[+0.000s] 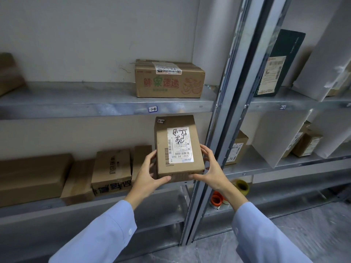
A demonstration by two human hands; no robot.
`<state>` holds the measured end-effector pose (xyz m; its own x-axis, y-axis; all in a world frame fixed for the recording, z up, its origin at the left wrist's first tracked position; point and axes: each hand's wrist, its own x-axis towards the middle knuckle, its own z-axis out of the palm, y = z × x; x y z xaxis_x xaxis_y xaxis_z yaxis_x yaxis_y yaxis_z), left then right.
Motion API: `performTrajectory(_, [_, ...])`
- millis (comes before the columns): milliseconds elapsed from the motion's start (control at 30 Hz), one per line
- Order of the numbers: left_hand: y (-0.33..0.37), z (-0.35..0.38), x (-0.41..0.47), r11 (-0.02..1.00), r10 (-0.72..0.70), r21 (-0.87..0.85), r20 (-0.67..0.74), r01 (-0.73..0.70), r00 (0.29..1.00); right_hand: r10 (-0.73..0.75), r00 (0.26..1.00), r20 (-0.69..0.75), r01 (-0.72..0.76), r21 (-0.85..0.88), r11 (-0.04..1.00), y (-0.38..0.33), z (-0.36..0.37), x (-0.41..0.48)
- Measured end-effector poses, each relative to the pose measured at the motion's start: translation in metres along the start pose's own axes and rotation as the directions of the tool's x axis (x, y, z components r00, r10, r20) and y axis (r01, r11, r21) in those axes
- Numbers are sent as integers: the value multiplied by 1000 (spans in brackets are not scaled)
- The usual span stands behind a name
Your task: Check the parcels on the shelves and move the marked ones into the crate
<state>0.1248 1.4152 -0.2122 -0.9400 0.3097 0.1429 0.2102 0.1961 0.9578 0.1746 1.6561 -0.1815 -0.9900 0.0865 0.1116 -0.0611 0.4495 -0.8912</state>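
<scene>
Slippage is the main risk: the left grip [150,173] is curled round one near corner of the parcel [178,133] and the right grip [210,168] round the other. The parcel is held clear of the lower shelf [38,209] at its front edge, so the far end could dip. "2-4" is read on a corner tag [161,121], and "530- DS 065" under handwriting on the label [179,145].

Blurred, edge-cut brown box [8,73] at far left; tape rolls [216,201] partly behind the right wrist [230,192].
</scene>
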Motion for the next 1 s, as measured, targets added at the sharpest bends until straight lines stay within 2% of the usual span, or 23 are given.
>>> performTrajectory(167, [-1,6,-4,1000,30,-8,-70,-30,997,-32,999,-10,32,2,999,1,2,0])
performTrajectory(367, [-7,12,-2,999,28,46,-89,-24,996,4,1000,7,-4,4,1000,10,3,3])
performTrajectory(733, [-55,51,5,970,-217,95,-88,225,972,195,975,107,-190,-54,980,71,9,14])
performTrajectory(1000, [-78,62,11,953,-276,98,-111,286,955,218,963,156,-216,-26,976,106,20,30])
